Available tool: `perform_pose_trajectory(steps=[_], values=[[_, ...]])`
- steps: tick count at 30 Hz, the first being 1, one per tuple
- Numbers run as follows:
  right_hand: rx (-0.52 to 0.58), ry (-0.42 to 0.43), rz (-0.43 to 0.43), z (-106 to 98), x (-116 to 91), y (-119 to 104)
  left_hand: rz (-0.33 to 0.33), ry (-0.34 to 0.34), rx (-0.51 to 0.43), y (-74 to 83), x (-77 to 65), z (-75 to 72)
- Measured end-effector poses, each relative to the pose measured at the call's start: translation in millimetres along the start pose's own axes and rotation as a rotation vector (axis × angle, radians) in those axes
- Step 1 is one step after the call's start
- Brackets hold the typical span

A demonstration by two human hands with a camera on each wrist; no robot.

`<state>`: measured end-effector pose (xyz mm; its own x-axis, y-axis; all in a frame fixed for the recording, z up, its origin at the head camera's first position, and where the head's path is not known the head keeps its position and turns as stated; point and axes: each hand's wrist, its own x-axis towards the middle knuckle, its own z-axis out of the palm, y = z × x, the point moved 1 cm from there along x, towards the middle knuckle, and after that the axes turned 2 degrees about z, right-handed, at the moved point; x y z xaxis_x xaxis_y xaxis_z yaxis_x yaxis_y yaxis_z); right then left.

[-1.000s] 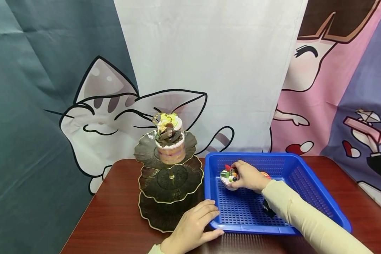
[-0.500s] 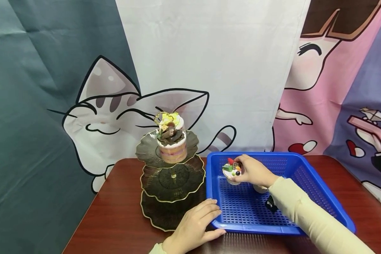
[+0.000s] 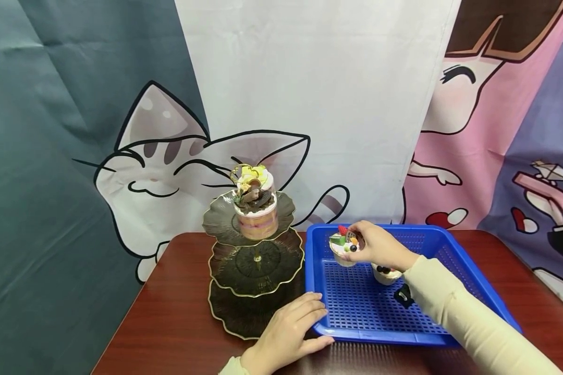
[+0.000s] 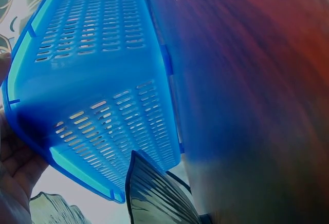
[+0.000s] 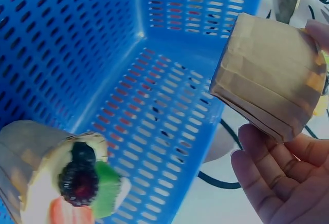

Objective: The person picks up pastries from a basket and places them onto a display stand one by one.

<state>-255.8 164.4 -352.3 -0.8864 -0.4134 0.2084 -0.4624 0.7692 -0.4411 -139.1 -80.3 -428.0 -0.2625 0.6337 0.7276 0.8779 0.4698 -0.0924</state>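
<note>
My right hand (image 3: 380, 247) pinches a fruit-topped cupcake (image 3: 339, 244) between thumb and fingers, above the floor of the blue plastic basket (image 3: 356, 334) near its back left corner. The right wrist view shows the pleated beige wrapper (image 5: 272, 75) of this cupcake from below. A second cupcake (image 3: 387, 276), topped with dark berries, stands in the basket beneath my right forearm. My left hand (image 3: 288, 330) rests on the basket's front left corner, its fingers lying relaxed over the rim. A small black item (image 3: 403, 296) lies on the basket floor; its kind is unclear.
Left of the basket rises a three-tier dark stand (image 3: 244, 265) with gold scalloped edges. Its top tier bears a chocolate-topped cake cup (image 3: 257, 216) and a yellow-topped cake cup (image 3: 258, 177) behind it. All stand on a reddish-brown table (image 3: 169, 307) before a printed curtain.
My right hand has lifted the fruit-topped cupcake up off the basket floor. The berry cupcake, largely hidden before, now shows. My left hand stays at the basket corner.
</note>
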Motion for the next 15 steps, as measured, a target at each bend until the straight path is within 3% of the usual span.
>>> perform_pose_trajectory(steps=[15], values=[[0.05,0.014,-0.034,-11.4,1.2,-17.2,0.0,-0.005,0.007,0.2,-0.3,-0.6]])
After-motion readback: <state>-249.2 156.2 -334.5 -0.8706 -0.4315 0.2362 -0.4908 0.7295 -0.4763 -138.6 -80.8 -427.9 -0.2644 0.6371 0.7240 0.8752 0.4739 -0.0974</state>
